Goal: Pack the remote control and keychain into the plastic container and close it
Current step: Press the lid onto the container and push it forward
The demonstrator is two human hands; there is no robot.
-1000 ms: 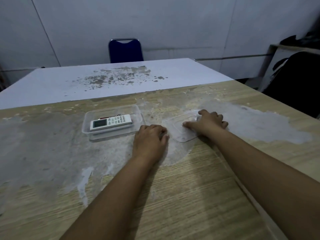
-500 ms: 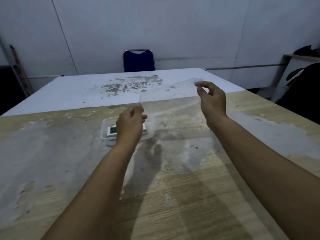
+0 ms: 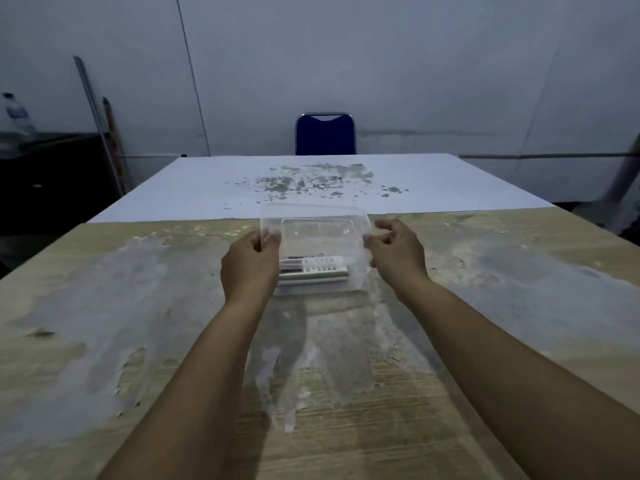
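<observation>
A clear plastic lid (image 3: pixel 317 228) is held tilted over the clear plastic container (image 3: pixel 351 284), which sits on the worn wooden table (image 3: pixel 138 306). My left hand (image 3: pixel 249 265) pinches the lid's left edge and my right hand (image 3: pixel 398 252) pinches its right edge. Inside the container lies the white remote control (image 3: pixel 313 268), seen through the lid. Just behind the remote a thin metal ring shows, probably the keychain (image 3: pixel 320 255). The container's left side is hidden behind my left hand.
A white table (image 3: pixel 311 181) with flaked patches butts against the far edge of the wooden one. A blue chair (image 3: pixel 325 133) stands behind it at the wall. A dark cabinet (image 3: pixel 52 174) with a bottle on top is at the far left.
The lid was picked up off the table to the container's right, raised with both hands, and now sits low over the container. The view has swung so the container is centred.
</observation>
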